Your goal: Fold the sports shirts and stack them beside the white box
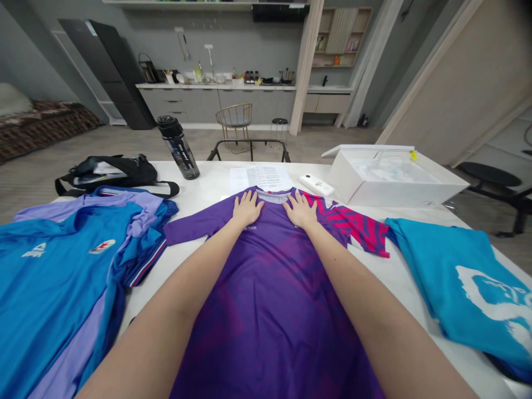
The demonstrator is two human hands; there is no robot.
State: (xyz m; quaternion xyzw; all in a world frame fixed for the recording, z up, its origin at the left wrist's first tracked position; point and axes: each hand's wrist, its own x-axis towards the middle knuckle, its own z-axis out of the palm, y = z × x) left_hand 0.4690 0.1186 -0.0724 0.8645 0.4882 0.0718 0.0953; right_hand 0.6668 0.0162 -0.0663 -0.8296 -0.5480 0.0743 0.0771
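My left hand (247,209) and right hand (300,209) lie flat and apart on the purple jersey (266,288) mid-worktop (208,173); dragging them could bunch it or push its sleeve (187,231) into the blue shirt (54,277) on the left.

Jersey (270,299) lies between a shirt pile (54,288) and what seems a folded T-shirt (461,282)

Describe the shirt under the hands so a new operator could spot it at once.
On the white table, look at the middle of the laid-out clothes. A purple jersey lies spread flat there, with the left hand and right hand pressed on it just below the collar. Unlike the blue jersey on its left and the turquoise shirt on its right, it is purple with a pinkish haze.
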